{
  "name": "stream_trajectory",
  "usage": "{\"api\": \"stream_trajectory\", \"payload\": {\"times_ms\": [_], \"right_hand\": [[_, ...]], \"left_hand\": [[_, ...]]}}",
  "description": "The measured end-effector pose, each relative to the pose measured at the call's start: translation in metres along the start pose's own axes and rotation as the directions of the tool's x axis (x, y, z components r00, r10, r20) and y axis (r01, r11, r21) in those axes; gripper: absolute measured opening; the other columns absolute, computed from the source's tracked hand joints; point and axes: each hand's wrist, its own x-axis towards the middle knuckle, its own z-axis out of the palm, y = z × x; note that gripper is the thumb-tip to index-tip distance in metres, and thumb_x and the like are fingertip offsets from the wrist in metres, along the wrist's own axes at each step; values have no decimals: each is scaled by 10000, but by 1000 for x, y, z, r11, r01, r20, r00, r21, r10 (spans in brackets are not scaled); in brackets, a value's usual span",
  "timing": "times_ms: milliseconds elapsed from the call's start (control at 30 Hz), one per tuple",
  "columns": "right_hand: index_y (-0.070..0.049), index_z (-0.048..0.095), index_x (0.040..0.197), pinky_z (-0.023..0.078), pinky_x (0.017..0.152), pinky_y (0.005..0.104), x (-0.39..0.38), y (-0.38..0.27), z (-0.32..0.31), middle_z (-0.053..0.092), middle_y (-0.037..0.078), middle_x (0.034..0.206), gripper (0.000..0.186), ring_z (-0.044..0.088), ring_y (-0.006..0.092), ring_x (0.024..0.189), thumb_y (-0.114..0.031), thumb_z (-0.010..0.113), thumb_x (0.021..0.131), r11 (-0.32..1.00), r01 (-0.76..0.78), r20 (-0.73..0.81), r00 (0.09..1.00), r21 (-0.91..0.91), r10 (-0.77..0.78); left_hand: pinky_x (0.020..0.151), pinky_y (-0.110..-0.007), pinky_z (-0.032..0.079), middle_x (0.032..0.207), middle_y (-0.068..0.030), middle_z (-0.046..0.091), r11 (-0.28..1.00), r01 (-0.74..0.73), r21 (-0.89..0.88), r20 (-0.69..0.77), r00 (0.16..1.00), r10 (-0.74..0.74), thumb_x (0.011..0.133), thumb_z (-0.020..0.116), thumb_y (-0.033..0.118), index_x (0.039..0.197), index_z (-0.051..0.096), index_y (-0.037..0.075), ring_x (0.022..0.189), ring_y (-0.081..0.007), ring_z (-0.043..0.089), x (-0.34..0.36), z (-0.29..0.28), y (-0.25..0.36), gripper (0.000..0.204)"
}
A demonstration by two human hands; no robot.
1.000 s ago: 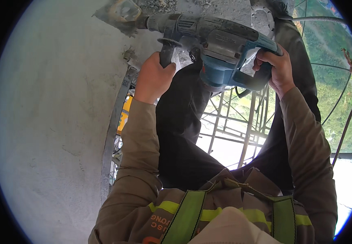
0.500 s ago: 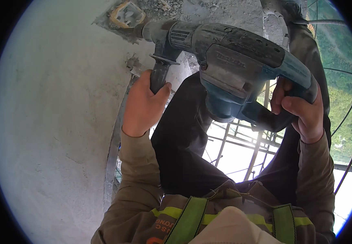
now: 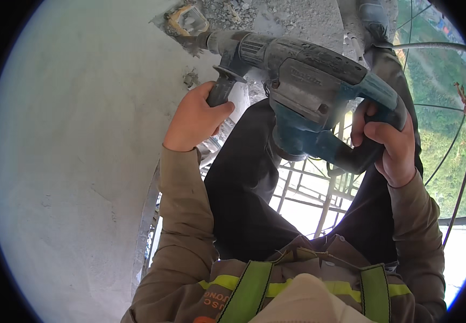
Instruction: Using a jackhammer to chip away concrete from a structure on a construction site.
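Observation:
A large teal and grey rotary hammer [image 3: 308, 89] lies across the view, dusty, its nose pointing left at a concrete wall [image 3: 93, 140]. My left hand [image 3: 198, 118] is closed round the black side handle [image 3: 223, 89] near the nose. On the rear D-shaped handle my right hand [image 3: 391, 142] is wrapped, fingers curled inside the loop. The tool's tip meets a broken patch [image 3: 187, 43] in the wall, just below a squarish hole with a tan rim [image 3: 190, 20]. How deep the bit sits cannot be seen.
Concrete rubble [image 3: 230, 13] lies beside the hole at the top. My dark-trousered legs [image 3: 243, 188] straddle the space under the tool, and scaffold poles [image 3: 324, 204] show between them. Cables [image 3: 459, 129] and a grey pipe [image 3: 432, 46] run at the right, before green slopes far below.
In the picture, the hammer, the hole and the rubble have shifted a little; the wall parts moved right and up. Both hands keep their grip on the tool.

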Motion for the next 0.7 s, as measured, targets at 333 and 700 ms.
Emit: {"api": "stream_trajectory", "payload": {"times_ms": [333, 700], "right_hand": [[-64, 471, 1005, 460, 658, 334, -24, 2, -55, 562, 104, 806, 391, 575, 219, 689, -240, 749, 793, 998, -4, 104, 995, 56, -2], [-41, 583, 974, 499, 689, 333, -44, -13, -52, 595, 85, 820, 147, 603, 195, 730, -152, 658, 914, 994, -64, -125, 989, 85, 74]], "left_hand": [[716, -503, 492, 831, -281, 620, 897, -355, 264, -128, 909, 397, 868, 707, 194, 1021, 545, -55, 806, -441, 631, -19, 42, -5, 335], [791, -540, 495, 943, -307, 651, 892, -338, 301, -112, 916, 385, 872, 694, 205, 1049, 546, -53, 932, -512, 626, -29, 59, 10, 346]]}}
